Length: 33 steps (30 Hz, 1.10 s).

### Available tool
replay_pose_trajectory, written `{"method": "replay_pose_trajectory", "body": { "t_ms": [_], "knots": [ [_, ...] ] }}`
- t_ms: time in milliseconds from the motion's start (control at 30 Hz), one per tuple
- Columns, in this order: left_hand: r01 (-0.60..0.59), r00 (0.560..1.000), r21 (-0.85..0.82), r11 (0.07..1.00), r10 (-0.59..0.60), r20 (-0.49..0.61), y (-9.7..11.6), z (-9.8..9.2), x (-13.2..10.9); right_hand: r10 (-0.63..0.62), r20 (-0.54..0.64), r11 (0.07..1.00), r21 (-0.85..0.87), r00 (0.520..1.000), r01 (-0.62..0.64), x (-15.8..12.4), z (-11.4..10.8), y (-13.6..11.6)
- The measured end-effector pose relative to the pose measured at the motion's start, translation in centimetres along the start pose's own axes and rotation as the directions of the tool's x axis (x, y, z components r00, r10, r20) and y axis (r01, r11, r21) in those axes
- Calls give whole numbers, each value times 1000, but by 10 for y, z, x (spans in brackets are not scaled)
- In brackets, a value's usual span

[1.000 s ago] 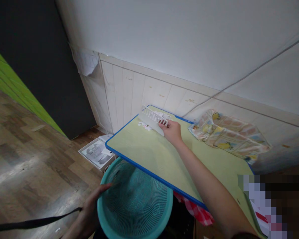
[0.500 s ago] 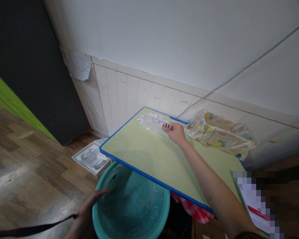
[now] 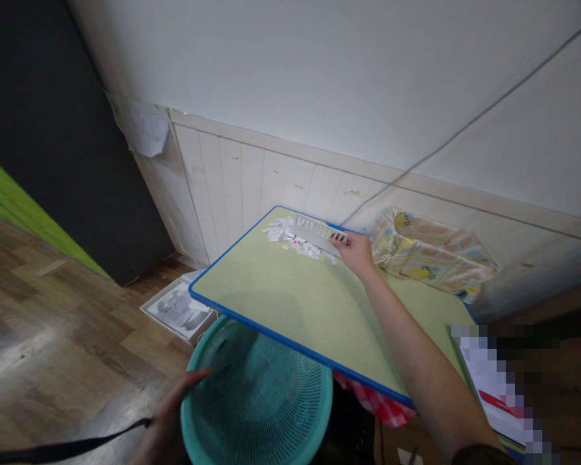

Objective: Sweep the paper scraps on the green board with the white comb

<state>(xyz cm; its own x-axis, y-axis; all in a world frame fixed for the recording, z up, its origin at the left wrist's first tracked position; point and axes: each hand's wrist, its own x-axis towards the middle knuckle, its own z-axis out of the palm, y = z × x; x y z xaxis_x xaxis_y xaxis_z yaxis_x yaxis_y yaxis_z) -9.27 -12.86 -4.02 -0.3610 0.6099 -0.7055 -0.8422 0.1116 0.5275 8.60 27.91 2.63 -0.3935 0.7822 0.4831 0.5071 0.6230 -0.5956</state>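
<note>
My right hand (image 3: pixel 356 250) reaches across a pale green table with a blue rim (image 3: pixel 252 321) and grips a white slotted plastic piece (image 3: pixel 315 231) at the far edge. Small white paper scraps (image 3: pixel 290 237) lie in front of that piece. My left hand (image 3: pixel 167 420) holds the rim of a teal mesh basket (image 3: pixel 256 394), which sits below the table's near-left edge.
A patterned folded cloth (image 3: pixel 430 252) lies at the table's far right against the panelled wall. A white box (image 3: pixel 174 307) rests on the wooden floor by the wall. A black strap (image 3: pixel 53 445) crosses the lower left. Red checked fabric (image 3: pixel 377 407) hangs under the table.
My right hand has drawn the white plastic piece back toward the far edge, which uncovers the paper scraps in front of it. The view has shifted slightly.
</note>
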Motion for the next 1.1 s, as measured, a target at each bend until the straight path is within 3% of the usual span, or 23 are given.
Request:
{"method": "replay_pose_trajectory", "body": {
  "t_ms": [267,433,700,900,967,1100],
  "knots": [
    [-21,1000,-5,1000,20,-16,-1,0,0,22,-34,1000,4,999,-22,1,1,7],
    [-43,999,21,999,43,-1,-2,-1,1,-7,69,1000,29,998,5,1,-3,3],
    [17,1000,-34,999,-17,3,-2,-5,5,-68,261,987,161,963,26,0,-23,-6],
    [-4,1000,-7,1000,4,-14,-1,-4,3,-57,326,951,307,943,-49,0,-32,4],
    [-16,1000,16,1000,16,-9,-2,-5,3,-20,327,946,312,945,-88,0,-35,12],
    [-12,1000,16,1000,12,13,-1,-5,4,58,218,947,298,974,-123,2,-38,28]
  ]
}}
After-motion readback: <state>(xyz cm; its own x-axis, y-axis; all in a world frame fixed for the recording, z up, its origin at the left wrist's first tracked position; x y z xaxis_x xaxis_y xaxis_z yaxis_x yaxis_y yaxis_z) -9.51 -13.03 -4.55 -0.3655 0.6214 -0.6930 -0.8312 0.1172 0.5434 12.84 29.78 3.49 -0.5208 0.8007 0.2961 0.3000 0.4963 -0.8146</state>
